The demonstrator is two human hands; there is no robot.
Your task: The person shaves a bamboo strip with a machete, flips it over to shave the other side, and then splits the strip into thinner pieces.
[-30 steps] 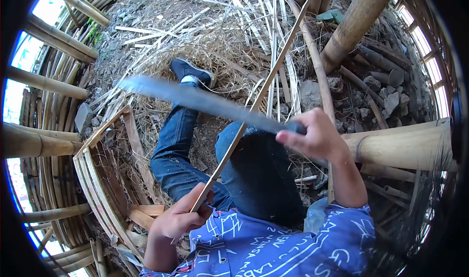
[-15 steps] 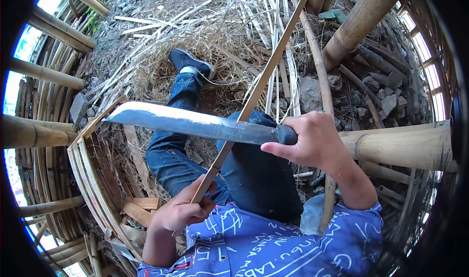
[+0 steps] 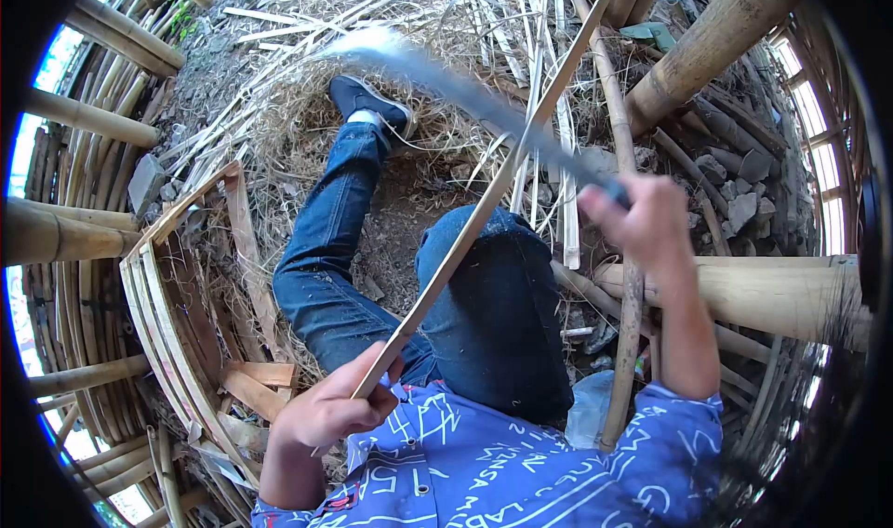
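A long, thin bamboo strip [image 3: 465, 233] runs from the lower middle up to the top right, passing over my bent knee [image 3: 488, 295]. Its lower end is in my left hand [image 3: 339, 407], with the fingers wrapped round it. My right hand [image 3: 646, 221] is closed on the dark handle of a large knife [image 3: 465, 95]. Motion blurs both the knife and the hand. The blade slants up and left from the handle and crosses the strip in view; whether they touch is unclear.
Pale shavings and split strips [image 3: 535, 35] litter the ground ahead. Thick bamboo poles [image 3: 712, 49] stand at the upper right beside broken stones [image 3: 744, 202]. A bundle of curved strips [image 3: 172, 323] lies at the left. A clear plastic bag [image 3: 588, 407] rests near my right leg.
The knife has swung up and away from me along the strip, its tip now pointing to the upper left. My right hand has moved up and right; my left hand has barely moved.
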